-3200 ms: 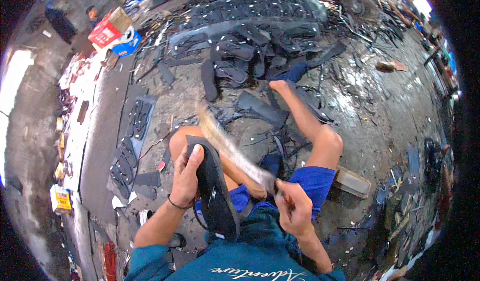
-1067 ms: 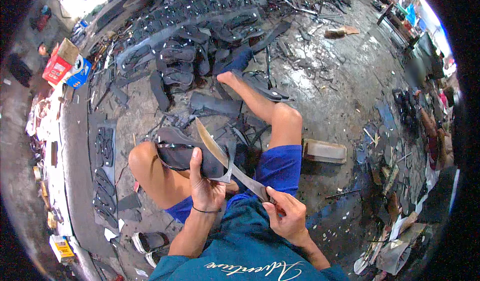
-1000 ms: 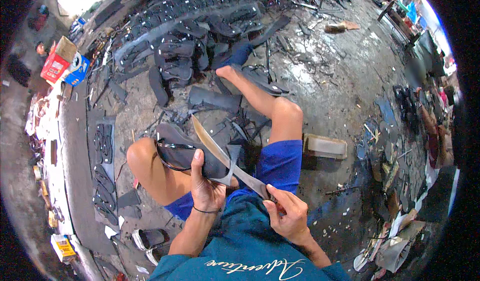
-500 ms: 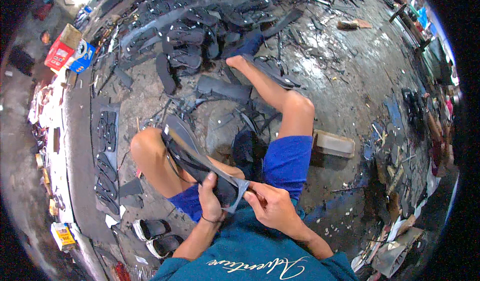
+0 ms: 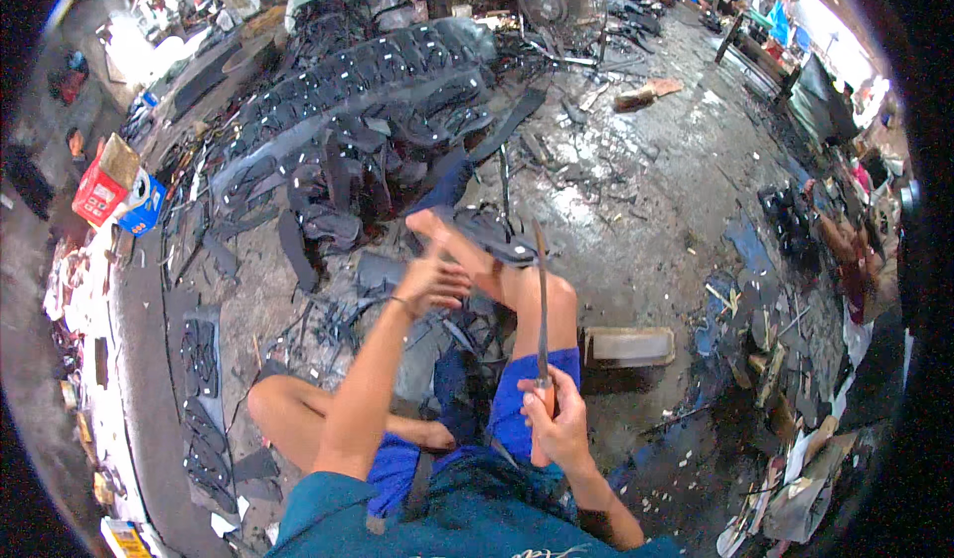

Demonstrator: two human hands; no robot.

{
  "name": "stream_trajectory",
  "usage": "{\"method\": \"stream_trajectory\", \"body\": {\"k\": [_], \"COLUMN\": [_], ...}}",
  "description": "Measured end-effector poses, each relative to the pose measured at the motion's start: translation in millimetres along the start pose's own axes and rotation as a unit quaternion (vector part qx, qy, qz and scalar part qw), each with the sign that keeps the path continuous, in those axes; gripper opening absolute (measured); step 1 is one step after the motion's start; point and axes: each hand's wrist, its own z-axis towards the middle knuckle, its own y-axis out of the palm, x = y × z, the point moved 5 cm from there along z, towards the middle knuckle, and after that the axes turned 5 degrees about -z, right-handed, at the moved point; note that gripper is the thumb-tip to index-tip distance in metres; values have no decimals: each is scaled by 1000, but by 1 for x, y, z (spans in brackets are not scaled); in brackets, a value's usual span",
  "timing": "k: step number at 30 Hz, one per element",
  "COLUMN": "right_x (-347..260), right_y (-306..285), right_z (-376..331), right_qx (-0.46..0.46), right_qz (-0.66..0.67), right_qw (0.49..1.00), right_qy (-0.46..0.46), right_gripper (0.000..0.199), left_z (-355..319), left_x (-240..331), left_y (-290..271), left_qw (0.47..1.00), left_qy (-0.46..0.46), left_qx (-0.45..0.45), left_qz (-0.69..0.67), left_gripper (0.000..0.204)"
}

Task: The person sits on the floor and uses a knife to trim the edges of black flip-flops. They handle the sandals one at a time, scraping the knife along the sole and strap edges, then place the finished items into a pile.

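Observation:
My right hand is closed around the orange handle of a knife, its long, thin, dark blade pointing up and away from me. Stretched forward over my legs, my left hand is open and slightly blurred, with its fingers apart and nothing visible in them. Beyond it, dark sandals lie by my right shin. A heap of black sandals and straps spreads farther off to the left. Dark offcuts lie on the floor near my left hand.
A pale rectangular block stands right of my knee. Rows of sandals lie at the back, near a standing fan. More sandals line the left. Red and blue boxes sit far left; scraps pile up at right.
The sandal both hands held is out of them. My left hand has moved forward, and my right hand now grips a knife. The view has tilted up toward the back.

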Motion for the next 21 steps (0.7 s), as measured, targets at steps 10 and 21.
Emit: {"method": "stream_trajectory", "body": {"k": [10,21], "right_x": [-10,15], "right_y": [19,69], "right_z": [15,37], "right_qx": [-27,-41], "right_qz": [65,-220], "right_qw": [995,975], "right_qy": [66,3], "right_gripper": [45,39], "left_z": [54,0], "left_x": [-14,-2], "left_y": [1,-35], "left_qw": [982,973], "left_qy": [59,70], "left_qx": [75,108], "left_qz": [-163,-193], "left_gripper": [36,29]}}
